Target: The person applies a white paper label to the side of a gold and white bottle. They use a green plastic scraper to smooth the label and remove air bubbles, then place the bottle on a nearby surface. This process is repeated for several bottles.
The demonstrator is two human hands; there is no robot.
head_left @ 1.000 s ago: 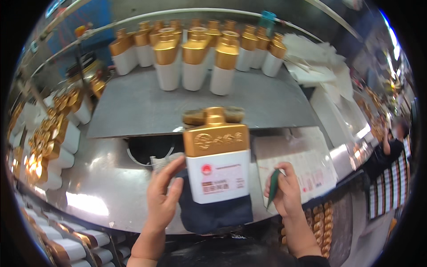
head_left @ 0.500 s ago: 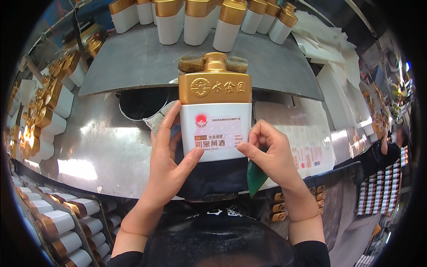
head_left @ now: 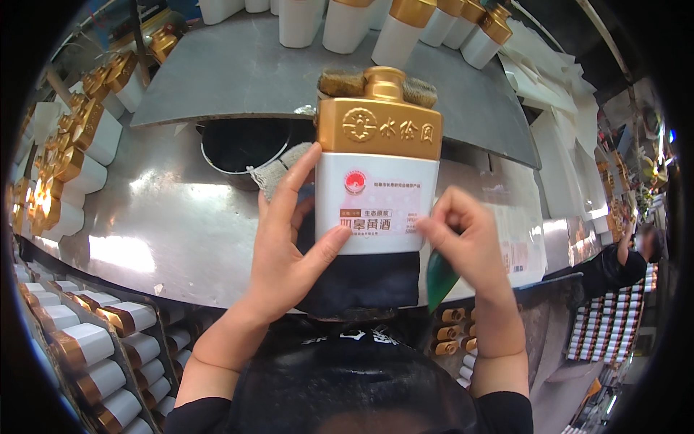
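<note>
A flat white bottle [head_left: 425, 170] with a gold embossed shoulder and neck leans back in front of me, its neck between two brown padded blocks [head_left: 340, 83]. On its white front is a thin printed label decal [head_left: 383, 192]. My left hand [head_left: 285, 249] grips the bottle's left side, fingers along the edge and thumb on the label's lower left. At the lower right corner, my right hand [head_left: 470, 235] has its thumb against the label, fingers curled. A green scraper blade [head_left: 440, 282] hangs below that hand, held in it; its upper part is hidden.
A dark pot [head_left: 242, 148] with a grey cloth [head_left: 273, 176] is left of the bottle. White-and-gold bottles [head_left: 405, 32] stand at the back, more at left [head_left: 97, 163]. Racked bottles [head_left: 87, 343] fill the lower left. Paper sheets [head_left: 520, 239] lie right; beyond them is another person [head_left: 622, 267].
The view has shifted, so the bottle and both hands appear farther right and slightly higher. My right thumb stays by the label's lower right corner; my left hand keeps its grip on the bottle.
</note>
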